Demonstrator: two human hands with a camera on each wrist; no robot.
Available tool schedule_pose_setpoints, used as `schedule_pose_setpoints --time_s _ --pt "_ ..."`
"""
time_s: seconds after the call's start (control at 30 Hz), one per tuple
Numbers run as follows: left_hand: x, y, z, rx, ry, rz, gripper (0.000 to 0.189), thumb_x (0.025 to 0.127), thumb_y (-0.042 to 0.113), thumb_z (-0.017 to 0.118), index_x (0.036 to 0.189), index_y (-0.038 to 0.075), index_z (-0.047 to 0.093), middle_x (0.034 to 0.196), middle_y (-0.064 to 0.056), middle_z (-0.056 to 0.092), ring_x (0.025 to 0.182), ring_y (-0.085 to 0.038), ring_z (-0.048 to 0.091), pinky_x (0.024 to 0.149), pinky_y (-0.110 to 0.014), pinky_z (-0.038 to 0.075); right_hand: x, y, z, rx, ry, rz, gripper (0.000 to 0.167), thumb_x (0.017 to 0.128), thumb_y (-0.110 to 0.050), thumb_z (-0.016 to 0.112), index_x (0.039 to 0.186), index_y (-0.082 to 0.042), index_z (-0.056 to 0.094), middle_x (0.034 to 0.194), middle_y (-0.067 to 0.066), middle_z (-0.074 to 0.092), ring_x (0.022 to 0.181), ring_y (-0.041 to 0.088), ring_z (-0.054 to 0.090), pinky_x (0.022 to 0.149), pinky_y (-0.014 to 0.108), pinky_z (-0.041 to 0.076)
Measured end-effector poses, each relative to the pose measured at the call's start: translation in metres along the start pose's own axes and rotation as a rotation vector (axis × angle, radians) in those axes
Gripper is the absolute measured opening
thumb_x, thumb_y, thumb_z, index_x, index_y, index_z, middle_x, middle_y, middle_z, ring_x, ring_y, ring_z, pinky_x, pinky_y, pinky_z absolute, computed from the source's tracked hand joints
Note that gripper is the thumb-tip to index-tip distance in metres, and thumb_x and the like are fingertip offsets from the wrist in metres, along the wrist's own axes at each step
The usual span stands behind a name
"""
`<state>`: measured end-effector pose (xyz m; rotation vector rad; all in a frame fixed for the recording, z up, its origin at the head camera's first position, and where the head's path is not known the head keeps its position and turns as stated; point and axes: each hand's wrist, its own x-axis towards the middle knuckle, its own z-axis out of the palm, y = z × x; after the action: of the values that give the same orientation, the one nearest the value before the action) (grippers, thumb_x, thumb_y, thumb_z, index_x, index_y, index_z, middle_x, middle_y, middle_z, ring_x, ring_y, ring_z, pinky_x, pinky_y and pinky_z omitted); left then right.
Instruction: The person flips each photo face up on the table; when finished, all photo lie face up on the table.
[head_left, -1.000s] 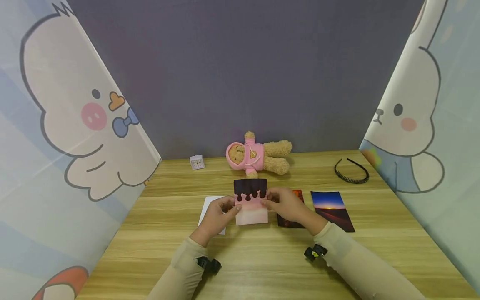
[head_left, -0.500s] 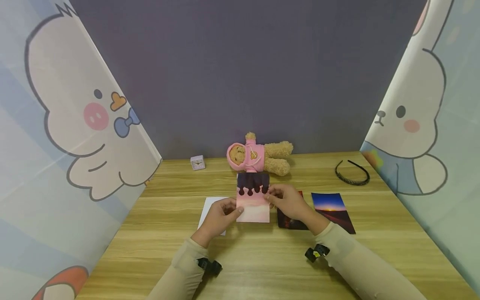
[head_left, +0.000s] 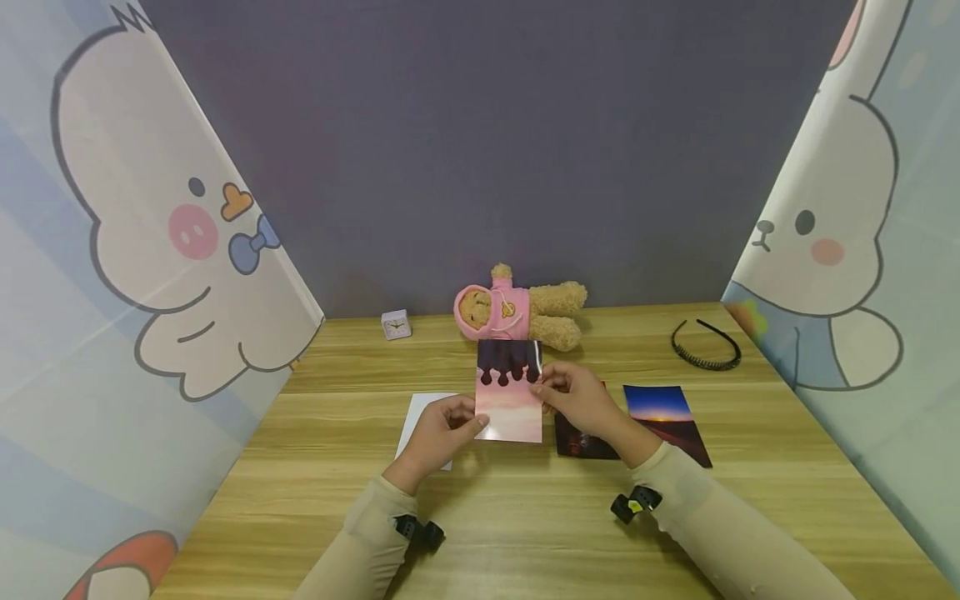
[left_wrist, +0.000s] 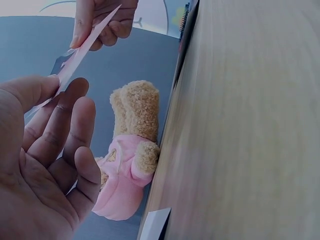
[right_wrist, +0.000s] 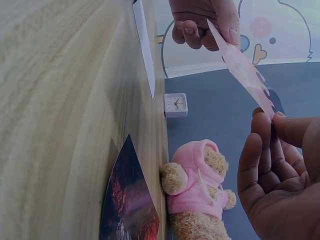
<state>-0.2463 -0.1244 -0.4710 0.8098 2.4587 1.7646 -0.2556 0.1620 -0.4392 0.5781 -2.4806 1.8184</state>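
A glossy photo card (head_left: 510,404), pink with a dark dripping pattern along its top, is held up above the table between both hands. My left hand (head_left: 441,432) pinches its lower left edge between thumb and fingers. At the right edge, a bit higher, my right hand (head_left: 583,404) pinches it the same way. Both wrist views show the card (left_wrist: 82,62) nearly edge-on, thumb on one face and fingers behind. Below my left hand lies a white card (head_left: 411,421), partly covered. A dark red picture card (right_wrist: 131,197) lies under my right hand.
A sunset picture card (head_left: 666,417) lies right of my right hand. Behind the held card a teddy bear in a pink hoodie (head_left: 513,310) lies on its back. A small square clock (head_left: 396,324) stands back left, a black headband (head_left: 705,362) back right. A grey wall (head_left: 480,150) closes the back.
Both hands have shifted the pink card slightly up and to the right, and it now shows taller and shinier, its top overlapping the bear. The things on the table have stayed put.
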Motion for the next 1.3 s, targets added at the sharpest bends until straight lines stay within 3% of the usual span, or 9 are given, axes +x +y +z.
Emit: schedule_pose_setpoints --time_s 0.2,0.4,0.67,0.77,0.93,1.13,1.3 --pt "0.0 -0.001 0.0 -0.009 0.011 -0.019 0.013 0.1 0.024 0.075 0.096 0.012 0.071 0.073 -0.009 0.07 0.06 -0.009 0.047 0.059 -0.025 0.042 0.0 0.0 0.0 -0.005 -0.022 0.019 0.015 0.101 -0.018 0.073 0.101 -0.005 0.065 0.082 0.007 0.07 0.082 0.053 0.067 0.073 0.056 0.059" --pt "0.0 -0.001 0.0 -0.033 0.007 -0.027 0.014 0.101 0.021 0.073 0.098 0.008 0.07 0.077 -0.021 0.071 0.06 -0.012 0.052 0.058 -0.025 0.043 0.0 0.0 0.0 0.02 -0.03 0.022 0.016 0.101 -0.016 0.073 0.101 -0.003 0.063 0.085 0.009 0.069 0.084 0.054 0.067 0.075 0.059 0.059" --pt "0.0 -0.001 -0.001 -0.041 0.01 -0.032 0.015 0.102 0.02 0.073 0.098 0.007 0.069 0.079 -0.022 0.07 0.068 -0.046 0.061 0.062 -0.036 0.056 0.0 -0.004 -0.002 0.007 -0.025 0.023 0.017 0.101 -0.016 0.074 0.101 -0.003 0.064 0.086 0.01 0.069 0.083 0.052 0.068 0.074 0.057 0.06" --pt "0.0 -0.002 -0.001 -0.034 0.011 -0.022 0.015 0.103 0.022 0.072 0.099 0.008 0.069 0.079 -0.024 0.069 0.069 -0.05 0.06 0.061 -0.037 0.056 0.001 -0.001 -0.004 0.003 -0.019 0.021 0.019 0.1 -0.017 0.074 0.1 -0.002 0.063 0.087 0.013 0.07 0.081 0.049 0.069 0.071 0.054 0.06" --pt "0.0 -0.003 -0.002 -0.042 0.012 0.003 0.014 0.105 0.022 0.069 0.101 0.009 0.068 0.08 -0.023 0.068 0.069 -0.052 0.059 0.06 -0.047 0.056 0.004 0.003 -0.008 -0.036 0.026 0.032 0.021 0.1 -0.019 0.075 0.1 -0.004 0.059 0.085 0.015 0.067 0.076 0.044 0.065 0.065 0.049 0.059" --pt "-0.001 -0.003 -0.002 -0.045 0.021 0.013 0.013 0.105 0.022 0.069 0.102 0.009 0.069 0.078 -0.024 0.065 0.065 -0.048 0.059 0.056 -0.038 0.053 0.004 0.003 -0.01 -0.05 0.035 0.033 0.023 0.1 -0.022 0.076 0.114 -0.007 0.065 0.087 0.009 0.066 0.076 0.03 0.064 0.065 0.043 0.058" --pt "-0.001 -0.002 -0.002 -0.049 0.032 0.004 0.012 0.105 0.02 0.068 0.102 0.008 0.07 0.078 -0.026 0.063 0.062 -0.038 0.061 0.055 -0.04 0.052 0.003 -0.001 -0.011 -0.032 0.048 0.031 0.026 0.099 -0.02 0.077 0.117 -0.006 0.067 0.093 0.008 0.071 0.081 0.036 0.065 0.062 0.034 0.055"
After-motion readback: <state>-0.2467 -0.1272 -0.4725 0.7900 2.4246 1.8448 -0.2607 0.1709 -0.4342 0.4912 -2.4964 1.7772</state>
